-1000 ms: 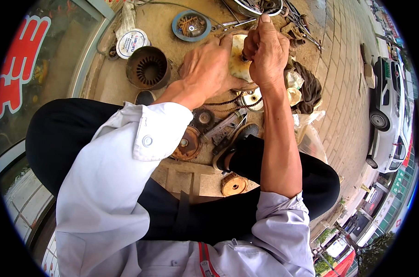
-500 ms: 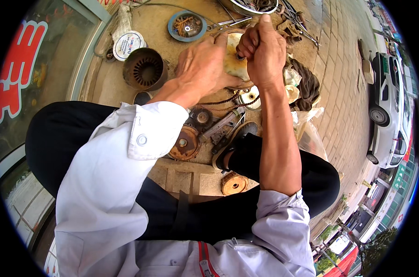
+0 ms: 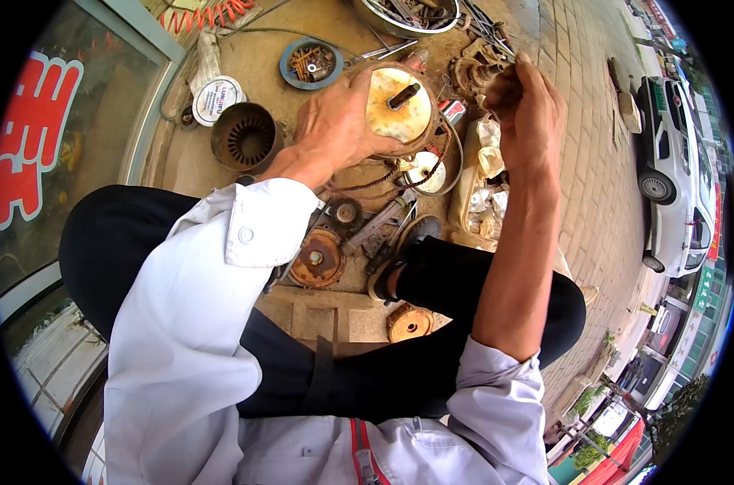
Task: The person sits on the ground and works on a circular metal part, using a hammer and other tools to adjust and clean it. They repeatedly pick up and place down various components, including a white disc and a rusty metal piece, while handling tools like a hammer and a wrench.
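My left hand is wrapped round the rim of a round motor part with a pale, stained face. A short dark shaft stands up from its middle. Apart from it, to the right, my right hand is raised with its fingers curled inward. Shadow hides the fingertips and whatever may be in them. Below the motor part lie a white disc with a hole and some dark twisted cords. A hollow slotted motor stator stands left of my left wrist.
A blue dish of bolts and a metal basin of tools stand at the back. Rusty round covers lie between my legs. A box with crumpled wrapping sits near my right forearm. A white car is parked at right.
My right hand has moved off the shaft and away to the right, leaving the pale face and shaft uncovered. My left hand still holds the motor part. The whole view has shifted slightly.
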Motion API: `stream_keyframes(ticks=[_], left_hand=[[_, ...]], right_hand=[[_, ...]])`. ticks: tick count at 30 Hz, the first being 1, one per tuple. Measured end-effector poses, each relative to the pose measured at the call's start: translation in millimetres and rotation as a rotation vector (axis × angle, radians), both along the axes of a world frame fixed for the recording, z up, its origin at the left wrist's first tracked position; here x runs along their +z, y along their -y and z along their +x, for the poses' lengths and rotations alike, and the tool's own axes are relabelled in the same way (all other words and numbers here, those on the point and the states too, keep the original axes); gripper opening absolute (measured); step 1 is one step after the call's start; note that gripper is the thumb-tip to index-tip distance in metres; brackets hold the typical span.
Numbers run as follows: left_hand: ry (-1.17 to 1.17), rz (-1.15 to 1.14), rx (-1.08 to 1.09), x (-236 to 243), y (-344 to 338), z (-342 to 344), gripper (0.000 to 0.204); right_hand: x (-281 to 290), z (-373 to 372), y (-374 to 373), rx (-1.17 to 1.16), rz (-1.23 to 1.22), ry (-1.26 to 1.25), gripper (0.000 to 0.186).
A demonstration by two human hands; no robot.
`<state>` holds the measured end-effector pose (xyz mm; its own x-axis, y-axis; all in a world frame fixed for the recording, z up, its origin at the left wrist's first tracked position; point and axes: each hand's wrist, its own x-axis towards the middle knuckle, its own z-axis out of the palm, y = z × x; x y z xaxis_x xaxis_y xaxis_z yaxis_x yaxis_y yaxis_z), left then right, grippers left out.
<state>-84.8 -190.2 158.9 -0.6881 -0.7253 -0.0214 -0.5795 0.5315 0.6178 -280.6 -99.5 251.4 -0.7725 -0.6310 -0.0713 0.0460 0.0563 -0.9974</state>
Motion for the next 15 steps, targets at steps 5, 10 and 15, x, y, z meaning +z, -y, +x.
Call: stream_keyframes(ticks=[5,10,15], left_hand=[[0.002,0.063,-0.018,10.3,1.4,-0.3,0.099],[-0.024,0.059,-0.006,12.1,-0.3,-0.7,0.102],[0.031,0.076,0.003,6.0,3.7,-1.5,0.099]], right_hand=[[14.7,20.7,7.7,0.146,0.134,-0.341,0.036],[-43.6,59.2,36.5,0.153,0.031,-0.199,0.046],[-83.9,71.7,58.1,0.098,-0.176,0.187,0.056]])
